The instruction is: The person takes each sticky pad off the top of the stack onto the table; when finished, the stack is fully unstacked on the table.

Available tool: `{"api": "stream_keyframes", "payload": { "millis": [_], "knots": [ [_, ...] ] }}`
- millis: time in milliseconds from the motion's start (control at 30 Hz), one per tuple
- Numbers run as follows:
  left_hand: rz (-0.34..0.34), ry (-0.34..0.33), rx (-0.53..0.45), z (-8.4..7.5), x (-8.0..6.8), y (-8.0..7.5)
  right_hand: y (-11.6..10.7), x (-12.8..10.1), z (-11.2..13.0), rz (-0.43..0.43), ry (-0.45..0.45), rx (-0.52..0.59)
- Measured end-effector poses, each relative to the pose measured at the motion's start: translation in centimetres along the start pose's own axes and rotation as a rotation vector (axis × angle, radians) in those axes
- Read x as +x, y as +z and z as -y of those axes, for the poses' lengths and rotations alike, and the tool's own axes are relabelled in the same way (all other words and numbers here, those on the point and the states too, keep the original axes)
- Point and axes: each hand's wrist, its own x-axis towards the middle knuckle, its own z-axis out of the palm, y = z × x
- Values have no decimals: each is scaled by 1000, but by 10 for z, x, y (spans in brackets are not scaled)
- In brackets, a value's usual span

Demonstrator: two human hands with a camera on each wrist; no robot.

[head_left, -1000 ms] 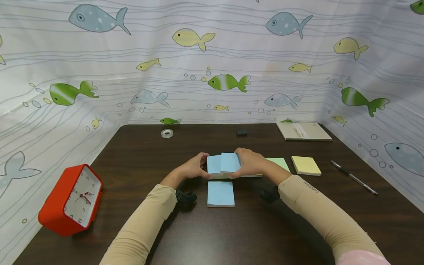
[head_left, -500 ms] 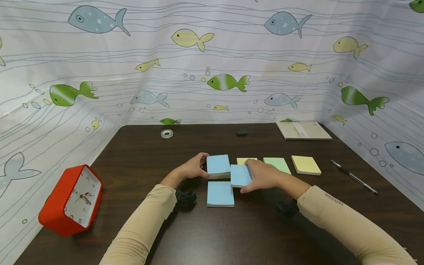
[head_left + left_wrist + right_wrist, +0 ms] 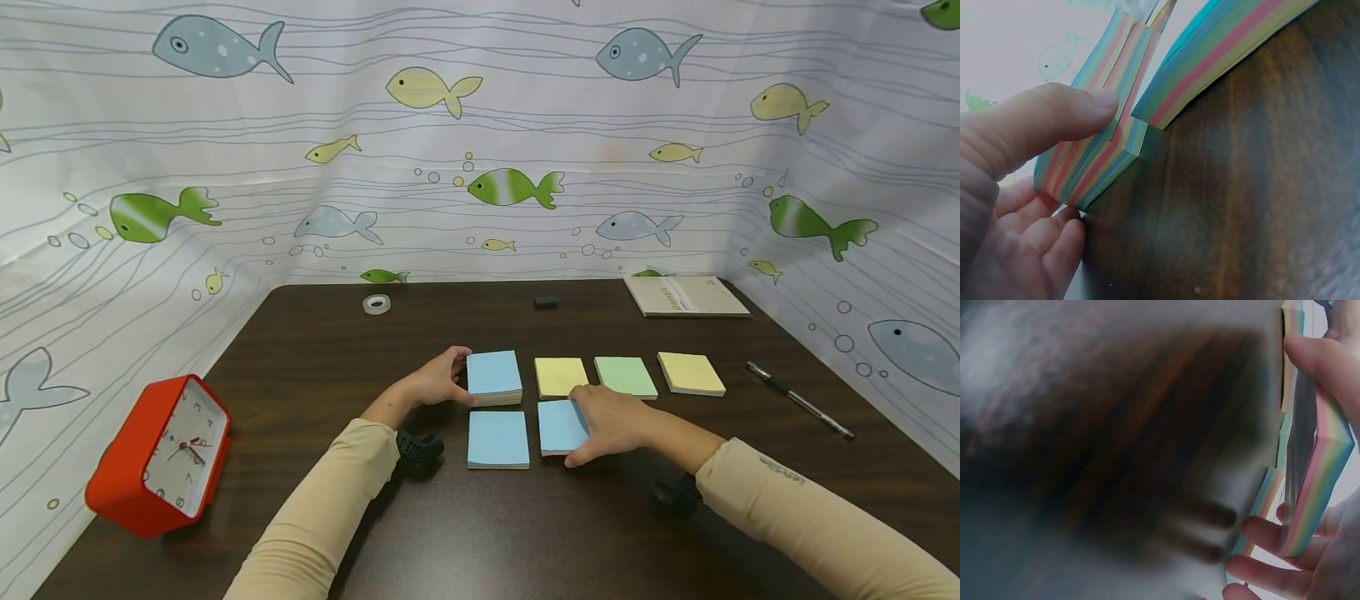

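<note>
At the middle of the table, my left hand (image 3: pixel 431 383) grips the left side of a stack of blue-topped sticky note pads (image 3: pixel 492 373). Striped blue, pink, yellow and green edges of the stack (image 3: pixel 1094 165) show beneath the thumb in the left wrist view. My right hand (image 3: pixel 615 425) pinches a single blue-topped sticky note pad (image 3: pixel 560 429) between thumb and fingers. That held pad (image 3: pixel 1324 469) tilts on edge in the right wrist view. Just left of it, another blue pad (image 3: pixel 498 439) lies in front of the stack.
Behind my right hand sit a yellow pad (image 3: pixel 561 375), a green pad (image 3: pixel 625 377) and another yellow pad (image 3: pixel 690 373) in a row. Farther right lies a pen (image 3: pixel 799 400). A red clock (image 3: pixel 161 454) stands left; tape (image 3: pixel 377 304), a small dark block (image 3: pixel 546 302) and a notebook (image 3: pixel 686 297) lie behind.
The right hand has lifted the blue pad off the top of the stack and carried it right and toward the front. The left hand has stayed at the stack.
</note>
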Motion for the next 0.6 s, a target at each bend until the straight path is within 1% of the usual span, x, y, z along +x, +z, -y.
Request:
{"api": "stream_keyframes", "payload": {
  "millis": [133,233,333,400,500,600],
  "knots": [
    [-15,-6,16,11,6,0,2,-1,-2,19,-7,-37],
    [-21,-6,15,13,8,0,-1,0,-1,49,-14,-59],
    [-16,-13,5,13,8,0,-8,2,1,53,-38,-72],
    [-11,-22,-1,12,8,1,-13,4,3,34,-55,-78],
    [-7,-36,-6,12,8,1,-20,10,8,-16,-77,-79],
    [-6,-53,-3,13,9,1,-24,17,13,-68,-72,-60]
  ]
}}
